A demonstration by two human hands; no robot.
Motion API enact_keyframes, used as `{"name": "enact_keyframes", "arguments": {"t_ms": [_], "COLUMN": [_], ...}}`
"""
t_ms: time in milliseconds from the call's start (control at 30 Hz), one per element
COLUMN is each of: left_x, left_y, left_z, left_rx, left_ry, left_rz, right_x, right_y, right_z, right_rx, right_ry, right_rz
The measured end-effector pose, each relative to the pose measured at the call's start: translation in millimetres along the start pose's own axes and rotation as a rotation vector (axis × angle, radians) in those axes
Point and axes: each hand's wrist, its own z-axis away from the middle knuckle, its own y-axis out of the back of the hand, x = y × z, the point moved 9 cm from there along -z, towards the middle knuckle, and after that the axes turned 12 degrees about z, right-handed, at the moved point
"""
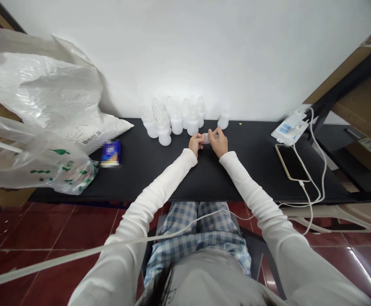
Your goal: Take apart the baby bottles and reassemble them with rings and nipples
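Both my hands meet over the middle of the black table. Between them is a small translucent piece [206, 138], its exact kind hidden by the fingers. My left hand [196, 143] pinches its left end, and my right hand [218, 141] grips the right end with bent fingers. Just beyond, several white bottles with clear domed tops stand grouped; the nearest bottle [164, 135] is at the group's front left, and another bottle [193, 124] is close behind my left hand. A separate white bottle [224, 120] stands by the wall, past my right hand.
Left on the table [134, 178] are a large white plastic bag [51, 89], a clear bag with green print [64, 170] and a small blue box [110, 153]. To the right lie a phone [292, 162], a white-and-blue packet [289, 128] and white cables [324, 170]. A cable [109, 245] crosses my lap.
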Motion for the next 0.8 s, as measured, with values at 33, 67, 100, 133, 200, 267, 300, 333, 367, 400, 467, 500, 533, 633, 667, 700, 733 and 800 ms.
{"name": "enact_keyframes", "arguments": {"t_ms": [33,67,100,133,200,267,300,333,367,400,467,500,533,633,667,700,733,800], "left_x": [2,4,7,10,15,19,21,23,24,25,25,25,24,22,20,19,17,13], "left_y": [-0.4,-0.6,-0.5,-0.1,1.3,3.4,4.5,5.7,6.7,7.6,8.3,8.4,8.3,8.4,9.1,10.1,10.7,11.1], "left_z": [0,0,0,0,0,-1,-1,-1,-1,0,1,2,3,5,5,5,5,3], "left_rx": [-0.005,-0.007,-0.006,-0.002,0.012,0.032,0.043,0.056,0.069,0.082,0.105,0.113,0.120,0.128,0.130,0.132,0.127,0.102], "left_ry": [0.008,0.015,0.022,0.031,0.045,0.055,0.059,0.065,0.073,0.085,0.113,0.129,0.145,0.206,0.231,0.255,0.281,0.339], "left_rz": [0.014,0.025,0.034,0.043,0.056,0.059,0.056,0.051,0.047,0.049,0.067,0.082,0.097,0.135,0.143,0.147,0.149,0.142], "right_x": [-3,-5,-7,-9,-11,-11,-12,-12,-12,-13,-15,-16,-18,-24,-26,-28,-30,-35], "right_y": [-1,-2,-4,-5,-8,-12,-16,-20,-23,-26,-30,-30,-30,-29,-29,-28,-29,-28], "right_z": [1,1,2,2,1,-1,-2,-2,-2,-2,-1,0,1,5,7,9,11,15], "right_rx": [-0.018,-0.041,-0.064,-0.084,-0.114,-0.150,-0.179,-0.214,-0.249,-0.277,-0.314,-0.324,-0.331,-0.352,-0.363,-0.380,-0.401,-0.441], "right_ry": [0.020,0.038,0.055,0.073,0.114,0.171,0.210,0.255,0.303,0.354,0.455,0.502,0.546,0.653,0.678,0.699,0.716,0.746], "right_rz": [0.008,0.021,0.033,0.040,0.040,0.042,0.052,0.068,0.087,0.108,0.153,0.175,0.196,0.248,0.258,0.264,0.263,0.247]}}
